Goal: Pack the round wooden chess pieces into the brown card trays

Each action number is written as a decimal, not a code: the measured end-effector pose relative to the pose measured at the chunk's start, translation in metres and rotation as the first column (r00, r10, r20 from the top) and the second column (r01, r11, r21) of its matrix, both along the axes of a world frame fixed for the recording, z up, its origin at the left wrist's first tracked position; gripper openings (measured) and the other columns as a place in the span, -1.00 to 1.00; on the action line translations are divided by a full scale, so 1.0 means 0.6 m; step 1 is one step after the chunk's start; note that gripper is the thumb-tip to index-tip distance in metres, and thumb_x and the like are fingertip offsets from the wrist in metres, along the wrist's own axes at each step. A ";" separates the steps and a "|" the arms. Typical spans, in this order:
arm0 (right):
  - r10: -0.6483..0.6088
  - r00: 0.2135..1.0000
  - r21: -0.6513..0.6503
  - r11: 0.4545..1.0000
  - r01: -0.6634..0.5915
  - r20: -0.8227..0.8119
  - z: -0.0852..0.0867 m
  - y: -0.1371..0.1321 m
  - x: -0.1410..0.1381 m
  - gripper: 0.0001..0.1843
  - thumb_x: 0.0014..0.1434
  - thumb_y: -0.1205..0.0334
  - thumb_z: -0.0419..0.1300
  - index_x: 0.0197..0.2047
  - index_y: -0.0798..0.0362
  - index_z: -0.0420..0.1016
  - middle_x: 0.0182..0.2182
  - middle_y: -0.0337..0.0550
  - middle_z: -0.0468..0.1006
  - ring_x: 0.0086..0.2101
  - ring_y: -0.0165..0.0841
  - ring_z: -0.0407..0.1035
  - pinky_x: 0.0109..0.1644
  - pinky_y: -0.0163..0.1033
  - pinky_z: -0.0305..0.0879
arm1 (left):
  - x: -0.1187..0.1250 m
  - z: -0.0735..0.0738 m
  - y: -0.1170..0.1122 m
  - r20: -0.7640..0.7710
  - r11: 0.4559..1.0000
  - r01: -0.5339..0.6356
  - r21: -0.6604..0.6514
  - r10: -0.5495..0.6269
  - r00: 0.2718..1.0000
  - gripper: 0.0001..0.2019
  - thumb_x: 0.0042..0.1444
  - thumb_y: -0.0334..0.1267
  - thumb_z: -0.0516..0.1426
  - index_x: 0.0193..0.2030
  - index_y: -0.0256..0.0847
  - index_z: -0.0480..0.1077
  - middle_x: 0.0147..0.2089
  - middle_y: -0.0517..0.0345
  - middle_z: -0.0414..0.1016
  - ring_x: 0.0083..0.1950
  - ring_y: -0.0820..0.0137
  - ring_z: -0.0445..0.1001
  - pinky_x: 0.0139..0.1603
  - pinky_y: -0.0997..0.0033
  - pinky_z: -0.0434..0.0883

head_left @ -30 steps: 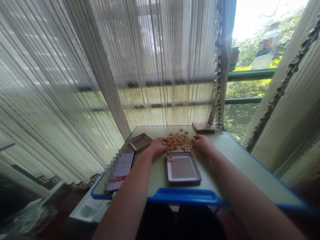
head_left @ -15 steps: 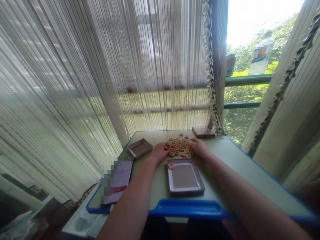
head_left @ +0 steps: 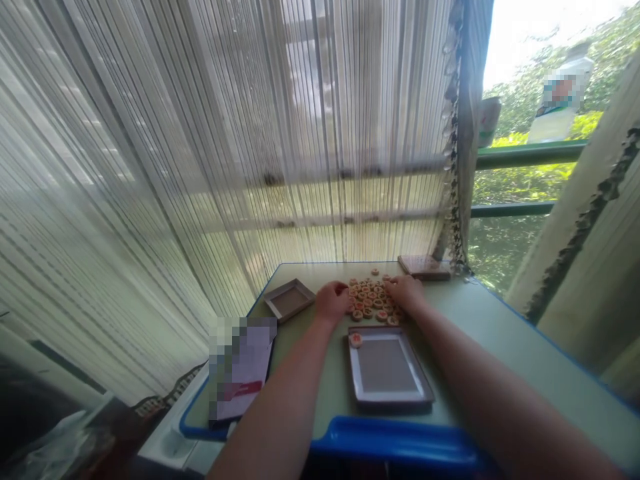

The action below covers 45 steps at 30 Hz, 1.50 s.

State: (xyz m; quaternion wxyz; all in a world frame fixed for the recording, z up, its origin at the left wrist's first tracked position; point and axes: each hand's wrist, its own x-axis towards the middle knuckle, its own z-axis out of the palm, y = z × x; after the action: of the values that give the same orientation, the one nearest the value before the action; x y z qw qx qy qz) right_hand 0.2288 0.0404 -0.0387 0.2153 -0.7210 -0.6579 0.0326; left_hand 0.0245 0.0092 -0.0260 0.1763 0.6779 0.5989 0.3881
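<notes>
On a pale green table with a blue edge (head_left: 500, 363), the landmark is a shallow, brown-rimmed rectangular tray with a white inner border (head_left: 383, 367). Just beyond it lies a cluster of small round wooden discs with red or dark markings (head_left: 369, 298); one pale disc with a red marking (head_left: 356, 340) sits in its far left corner. Beyond the tray, the left hand (head_left: 332, 301) has curled fingers at the cluster's left side, and the right hand (head_left: 406, 293) bends its fingers over the right side; whether either grips a disc, I cannot tell. Left of the tray and farther off lies a smaller brown rectangular frame-like tray (head_left: 290, 300).
</notes>
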 end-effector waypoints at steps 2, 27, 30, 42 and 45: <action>-0.004 1.000 0.001 1.000 0.004 -0.013 -0.005 0.002 0.003 -0.60 0.08 0.06 0.01 -0.18 0.09 0.55 -0.23 0.12 0.53 -0.17 -0.12 0.39 -0.10 -0.11 0.21 | 0.003 -0.007 0.006 0.063 0.998 -0.031 -0.057 0.034 0.997 -0.80 0.02 -0.34 0.04 -0.25 -0.25 0.47 -0.27 0.09 0.55 -0.22 0.41 0.48 -0.16 0.43 0.38; 0.406 0.506 0.275 0.908 -0.315 -0.761 0.033 -0.055 -0.073 -0.65 -0.14 0.06 0.27 -0.33 0.14 0.47 -0.39 -0.09 0.55 -0.35 -0.35 0.41 -0.26 -0.27 0.30 | 0.006 -0.001 0.003 0.084 0.926 0.297 0.233 -0.323 0.943 -0.71 -0.03 -0.20 0.17 -0.14 -0.21 0.47 -0.19 0.05 0.53 -0.18 0.36 0.48 -0.09 0.36 0.41; 0.425 0.465 0.286 0.896 -0.341 -0.777 0.036 -0.059 -0.078 -0.68 -0.14 0.07 0.26 -0.35 0.13 0.47 -0.40 -0.11 0.54 -0.35 -0.36 0.40 -0.26 -0.27 0.30 | 0.008 -0.001 0.001 0.115 0.926 0.314 0.211 -0.342 0.933 -0.73 -0.03 -0.21 0.17 -0.16 -0.22 0.48 -0.24 0.05 0.55 -0.24 0.36 0.50 -0.16 0.39 0.44; 0.600 0.751 0.501 0.756 -0.421 -0.275 0.020 -0.048 -0.073 -0.72 -0.05 0.28 0.19 -0.19 0.05 0.44 -0.30 -0.12 0.49 -0.30 -0.32 0.34 -0.22 -0.20 0.27 | 0.002 0.015 -0.003 0.261 0.946 0.294 0.135 -0.320 0.911 -0.69 -0.05 -0.10 0.17 -0.22 -0.26 0.51 -0.27 0.04 0.57 -0.22 0.29 0.51 -0.20 0.38 0.41; 0.615 0.760 0.511 0.732 -0.451 -0.211 0.020 -0.048 -0.070 -0.77 -0.01 0.26 0.18 -0.21 0.04 0.44 -0.31 -0.13 0.48 -0.32 -0.33 0.33 -0.23 -0.21 0.28 | 0.000 0.016 -0.004 0.248 0.947 0.303 0.108 -0.321 0.914 -0.66 -0.08 -0.06 0.18 -0.23 -0.26 0.51 -0.26 0.03 0.57 -0.21 0.26 0.51 -0.19 0.36 0.40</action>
State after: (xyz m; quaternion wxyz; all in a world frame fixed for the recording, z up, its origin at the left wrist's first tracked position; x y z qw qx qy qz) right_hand 0.1865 0.0114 -0.0270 0.4682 -0.4116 -0.7775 0.0823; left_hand 0.0245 0.0069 -0.0161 0.2909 0.7129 0.4411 0.4611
